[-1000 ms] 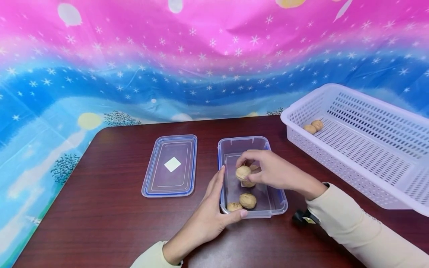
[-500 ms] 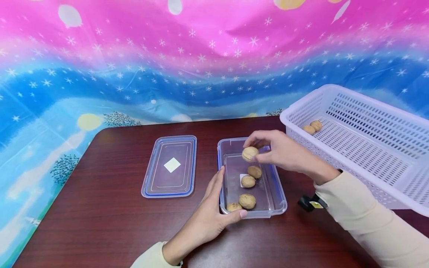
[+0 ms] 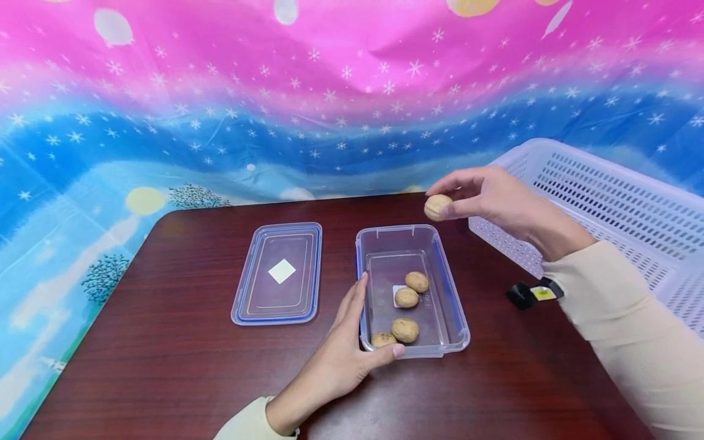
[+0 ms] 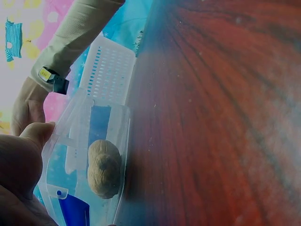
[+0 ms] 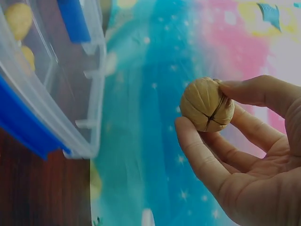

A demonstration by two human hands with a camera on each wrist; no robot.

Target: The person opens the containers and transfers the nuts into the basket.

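A: Where's the held walnut (image 3: pixel 438 208)?

B: In the air, beyond the far right corner of the plastic box (image 3: pixel 453 293) and apart from its rim. The right hand (image 3: pixel 497 198) pinches it between thumb and fingertips.

A: What bounds it there?

B: In the head view it sits just under the far edge of the table (image 3: pixel 181 342). To its right, the hand hides part of the left end of the lilac basket (image 3: pixel 621 160); I can't tell whether it's above the basket or in front.

A: And the box?

B: Uncovered. Four other walnuts (image 3: pixel 405 330) lie on its floor: two near the middle, two towards the near left corner. Its far end is bare floor. The left hand (image 3: pixel 349 345) is spread round that near corner, fingers straight along the left wall, thumb on the near rim.

A: How much room on the sides?

B: A strip of tabletop separates box and basket on the right. A wider one lies between the box and the lid (image 3: pixel 297 293), which is flat, blue-banded and marked with a white label (image 3: pixel 282 271).

A: The surface itself?

B: Dark red-brown, wood-grained, slightly glossy, with a rounded far left corner. Behind it hangs a pink and blue cloth (image 3: pixel 330 79) printed with white snowflakes.
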